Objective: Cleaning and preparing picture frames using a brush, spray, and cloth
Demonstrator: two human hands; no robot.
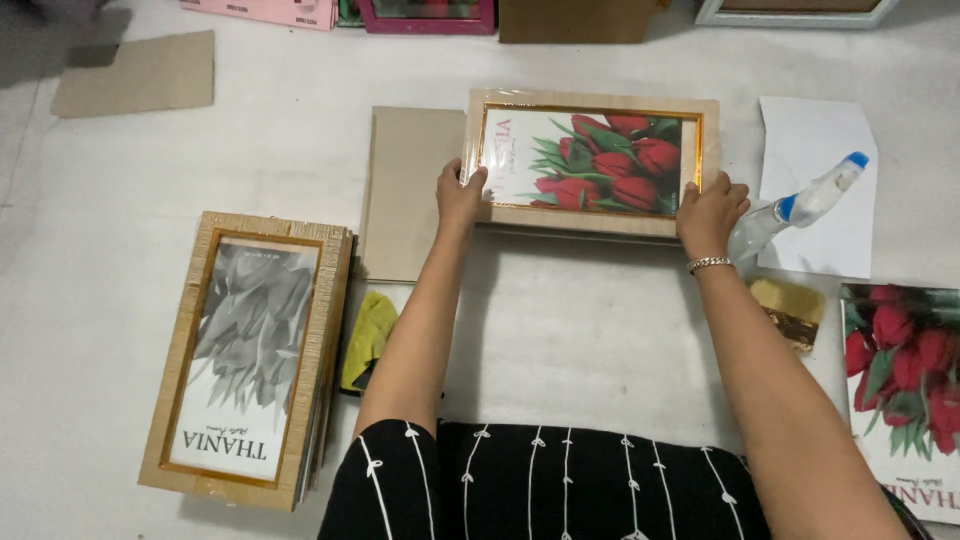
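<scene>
The person sat on a pale floor point(560, 330), and both hands gripped 1 picture frame point(592, 163), a light wood frame with a gold inner border and a print of red tulips, wrapped in clear film. The left hand point(460, 197) was closed over the frame's left short edge, thumb on the front face and fingers hidden behind. The right hand point(710, 212) was closed on the lower right corner in the same way, a metal bracelet point(708, 264) at the wrist.

The frame lay in the far middle of the floor, ahead of the person's knees, over a flat beige board point(410, 190) that showed to its left. Whether it rested fully on what lay under it or was slightly raised could not be told.

As for progress, it looked about midway: a stack of like frames point(245, 355) with a grey print on top already stood near the left edge of the view, while loose tulip prints point(900, 390) at the right edge, a spray bottle point(795, 205) on a white sheet point(815, 160) and a yellow cloth point(368, 335) beside the stack suggested more frames were yet to be handled. Further frames lined the far edge.

The held frame's long axis ran left to right across the floor. Its face pointed up at the camera, and its print sat sideways, its top towards the right.
</scene>
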